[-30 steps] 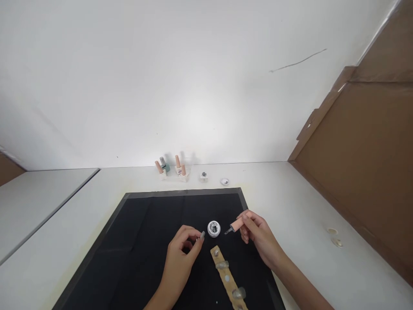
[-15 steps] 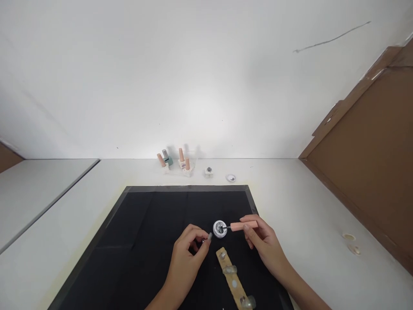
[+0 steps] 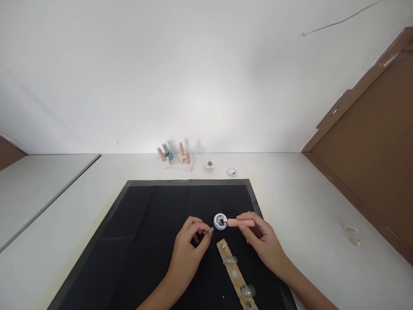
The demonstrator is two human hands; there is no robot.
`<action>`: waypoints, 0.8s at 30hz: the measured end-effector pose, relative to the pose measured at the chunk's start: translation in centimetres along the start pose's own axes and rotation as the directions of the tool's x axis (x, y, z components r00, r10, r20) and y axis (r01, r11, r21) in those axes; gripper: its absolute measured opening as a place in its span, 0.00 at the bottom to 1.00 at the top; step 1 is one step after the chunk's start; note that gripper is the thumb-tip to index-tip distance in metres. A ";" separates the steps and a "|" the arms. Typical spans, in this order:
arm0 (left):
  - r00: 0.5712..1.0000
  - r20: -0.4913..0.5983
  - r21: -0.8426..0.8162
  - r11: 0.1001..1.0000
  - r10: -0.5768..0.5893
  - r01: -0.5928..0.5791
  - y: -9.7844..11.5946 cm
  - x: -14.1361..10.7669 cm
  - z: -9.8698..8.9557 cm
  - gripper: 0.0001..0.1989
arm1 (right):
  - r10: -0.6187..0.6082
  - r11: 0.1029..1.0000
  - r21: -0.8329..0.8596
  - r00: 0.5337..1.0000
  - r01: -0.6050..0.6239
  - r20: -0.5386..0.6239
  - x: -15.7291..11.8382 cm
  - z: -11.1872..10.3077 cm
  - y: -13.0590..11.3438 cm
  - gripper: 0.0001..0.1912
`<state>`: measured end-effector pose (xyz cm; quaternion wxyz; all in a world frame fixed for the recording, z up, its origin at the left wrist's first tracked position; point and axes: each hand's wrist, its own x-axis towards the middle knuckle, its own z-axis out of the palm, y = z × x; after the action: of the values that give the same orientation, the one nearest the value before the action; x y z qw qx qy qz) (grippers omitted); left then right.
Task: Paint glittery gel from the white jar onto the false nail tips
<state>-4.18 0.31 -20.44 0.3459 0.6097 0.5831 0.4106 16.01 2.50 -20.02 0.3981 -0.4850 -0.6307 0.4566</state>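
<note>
My left hand (image 3: 190,245) pinches a small greyish nail tip (image 3: 211,230) between thumb and fingers, just left of a small round jar (image 3: 220,221) with silvery contents. My right hand (image 3: 261,234) holds the pink handle of a brush (image 3: 241,222) level, its dark bristle end pointing left into the jar. Below the jar, a wooden strip (image 3: 234,274) lies slanted on the black mat (image 3: 155,219), bearing several clear nail tips (image 3: 248,291).
Behind the mat stand several small bottles with pink caps (image 3: 188,158), one teal bottle (image 3: 167,154), a small white bottle (image 3: 209,167) and a round lid (image 3: 232,172). Two small round pieces (image 3: 355,242) lie at the right. A cardboard panel (image 3: 371,129) rises on the right.
The brush in my right hand has moved slightly left, with its bristle end further into the jar. The whole view has shifted a little, showing more of the wooden strip's near end.
</note>
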 end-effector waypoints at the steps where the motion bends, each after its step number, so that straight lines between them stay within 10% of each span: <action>1: 1.000 0.004 0.002 1.000 -0.002 0.002 0.0 0.0 0.0 0.06 | -0.004 1.000 -0.009 1.000 0.004 -0.002 0.0 0.0 0.0 0.12; 24: 0.999 0.035 0.006 1.000 -0.022 0.021 0.1 0.0 0.1 0.06 | -0.087 0.994 -0.066 0.993 0.092 0.076 -0.4 -0.1 -0.6 0.08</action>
<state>-4.05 0.32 -20.40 0.3588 0.6116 0.5846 0.3943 16.03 2.04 -19.45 0.3780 -0.4528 -0.6813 0.4336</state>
